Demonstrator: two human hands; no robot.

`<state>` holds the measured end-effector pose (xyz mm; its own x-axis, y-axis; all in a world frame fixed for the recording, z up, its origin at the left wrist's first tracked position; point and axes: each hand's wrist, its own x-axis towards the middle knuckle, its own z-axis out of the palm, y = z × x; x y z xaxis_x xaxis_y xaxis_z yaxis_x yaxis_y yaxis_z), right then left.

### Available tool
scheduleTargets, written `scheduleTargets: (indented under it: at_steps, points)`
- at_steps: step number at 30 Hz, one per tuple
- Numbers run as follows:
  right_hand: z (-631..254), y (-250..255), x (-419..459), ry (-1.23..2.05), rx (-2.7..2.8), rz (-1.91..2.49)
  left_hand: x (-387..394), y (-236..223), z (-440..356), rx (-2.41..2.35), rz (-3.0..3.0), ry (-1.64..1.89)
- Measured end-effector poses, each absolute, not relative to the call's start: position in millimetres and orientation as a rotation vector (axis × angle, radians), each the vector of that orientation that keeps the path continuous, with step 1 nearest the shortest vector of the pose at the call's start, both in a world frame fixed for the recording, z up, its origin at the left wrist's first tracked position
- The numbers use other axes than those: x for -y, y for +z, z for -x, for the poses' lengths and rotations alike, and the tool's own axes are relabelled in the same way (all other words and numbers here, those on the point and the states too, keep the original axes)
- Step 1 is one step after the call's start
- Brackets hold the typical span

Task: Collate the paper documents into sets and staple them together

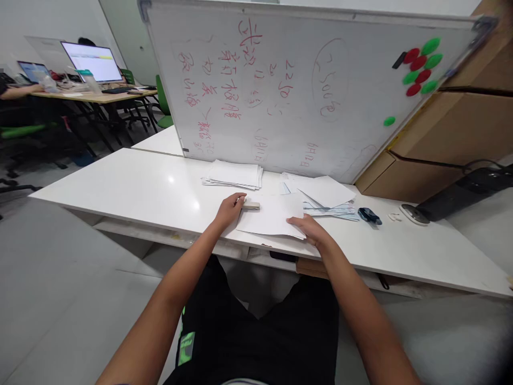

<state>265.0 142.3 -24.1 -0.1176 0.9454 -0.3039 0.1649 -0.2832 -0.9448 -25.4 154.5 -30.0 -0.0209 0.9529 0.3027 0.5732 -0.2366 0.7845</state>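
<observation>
White sheets of paper point(272, 218) lie in front of me at the near edge of the white table. My left hand point(231, 208) is closed at their left edge around a small beige stapler point(252, 205), whose arm reaches over the paper. On the right side, my right hand point(308, 226) grips the sheets, thumb on top and fingers underneath. Behind my left hand rests a stack of white paper point(233, 174). More loose sheets point(326, 190) lie fanned out beyond my right hand, over some bluish printed papers point(336, 212).
A whiteboard point(276, 96) with red writing and round magnets stands along the table's back. To the right are a dark blue object point(369, 216), white earbuds point(395, 217), a round-based black device point(415, 214) and cardboard boxes point(433, 128). A person's arm point(22, 92) shows at a far desk.
</observation>
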Motion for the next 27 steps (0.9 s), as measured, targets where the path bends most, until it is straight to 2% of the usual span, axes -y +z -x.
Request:
scheduleTargets:
  at_steps: [10,22,27]
  points:
    - [-261.2,-16.4,-138.9,1.534,1.221,1.602,-157.1,-30.4,26.7,-1.569,-1.714,1.335]
    - [-270.4,-23.3,-145.9,1.555,1.226,1.586,-161.6,-30.9,28.4,-1.705,-1.644,1.286]
    - [-270.2,-23.1,-145.7,1.558,1.175,1.596,-184.3,-6.6,26.0,-1.716,-1.708,1.133]
